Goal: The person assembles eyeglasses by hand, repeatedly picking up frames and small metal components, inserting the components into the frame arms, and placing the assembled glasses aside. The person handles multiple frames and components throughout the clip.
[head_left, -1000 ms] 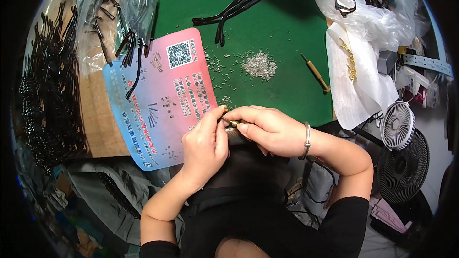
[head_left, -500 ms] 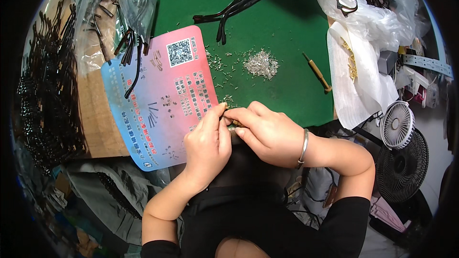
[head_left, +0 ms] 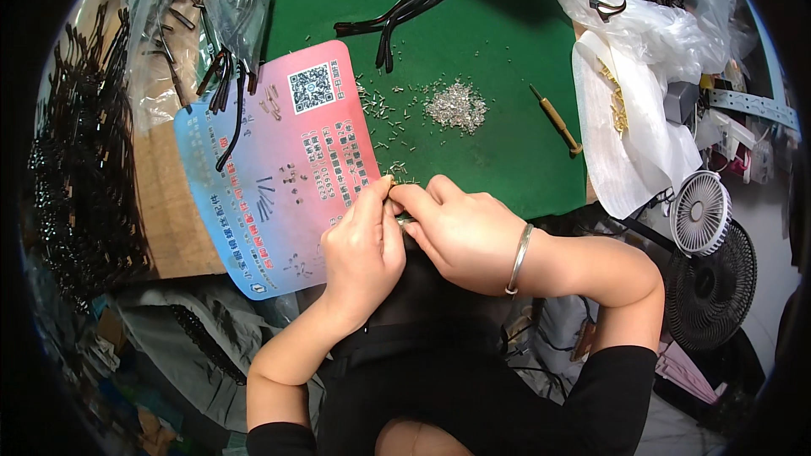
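My left hand (head_left: 365, 241) and my right hand (head_left: 469, 236) meet at the near edge of the green mat (head_left: 507, 173), fingertips pinched together. A small dark and brassy piece shows between them, mostly covered by the fingers, so I cannot make out its kind. Just beyond the fingertips lie scattered small metal screws. A heap of tiny silvery screws (head_left: 457, 107) sits farther back. The pink and blue printed sheet (head_left: 291, 156) is beside my left hand and carries little groups of screws and pins. A brass-handled screwdriver (head_left: 558, 125) rests toward the right.
Dark eyeglass temples (head_left: 401, 13) lie at the back of the mat; more fill a clear bag (head_left: 232, 0) and a large pile (head_left: 84, 160) on the left. White foam sheet (head_left: 625, 165) holds gold-coloured small parts (head_left: 619, 105). Two fans (head_left: 701, 213) stand at right.
The view has shifted slightly. My right fingers have closed in toward the left fingertips, and less of the brassy piece shows between the hands.
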Demonstrator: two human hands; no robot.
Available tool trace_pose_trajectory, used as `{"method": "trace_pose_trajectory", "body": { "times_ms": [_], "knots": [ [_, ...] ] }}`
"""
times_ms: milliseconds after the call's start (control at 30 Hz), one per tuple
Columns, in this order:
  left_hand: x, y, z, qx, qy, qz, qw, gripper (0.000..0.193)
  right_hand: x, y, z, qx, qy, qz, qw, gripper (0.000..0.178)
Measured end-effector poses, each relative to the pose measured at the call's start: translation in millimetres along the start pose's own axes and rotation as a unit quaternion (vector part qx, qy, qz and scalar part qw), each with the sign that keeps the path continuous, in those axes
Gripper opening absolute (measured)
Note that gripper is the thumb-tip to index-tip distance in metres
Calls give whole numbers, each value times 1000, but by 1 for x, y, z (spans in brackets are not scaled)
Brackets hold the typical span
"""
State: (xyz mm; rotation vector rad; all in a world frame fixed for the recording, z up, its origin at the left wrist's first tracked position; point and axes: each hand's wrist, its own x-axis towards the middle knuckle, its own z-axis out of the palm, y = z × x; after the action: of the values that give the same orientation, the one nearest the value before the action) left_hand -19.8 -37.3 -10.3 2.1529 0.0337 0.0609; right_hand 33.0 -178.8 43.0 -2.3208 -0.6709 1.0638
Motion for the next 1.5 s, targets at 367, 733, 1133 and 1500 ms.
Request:
{"method": "trace_pose_trajectory", "body": {
  "times_ms": [367,733,1133,1500],
  "knots": [
    [0,4,-36,-502,-273,-285,770,27,-13,21,-21,212,114,-97,966,28],
    [-3,3,-32,-595,-297,-302,683,19,3,29,-22,297,62,-140,943,20],
    [-1,2,-25,-563,-274,-292,723,15,2,31,-16,292,93,-129,943,15],
    [0,19,-16,-393,-208,-214,870,34,-14,43,5,-253,291,-74,920,47]
  ]
}}
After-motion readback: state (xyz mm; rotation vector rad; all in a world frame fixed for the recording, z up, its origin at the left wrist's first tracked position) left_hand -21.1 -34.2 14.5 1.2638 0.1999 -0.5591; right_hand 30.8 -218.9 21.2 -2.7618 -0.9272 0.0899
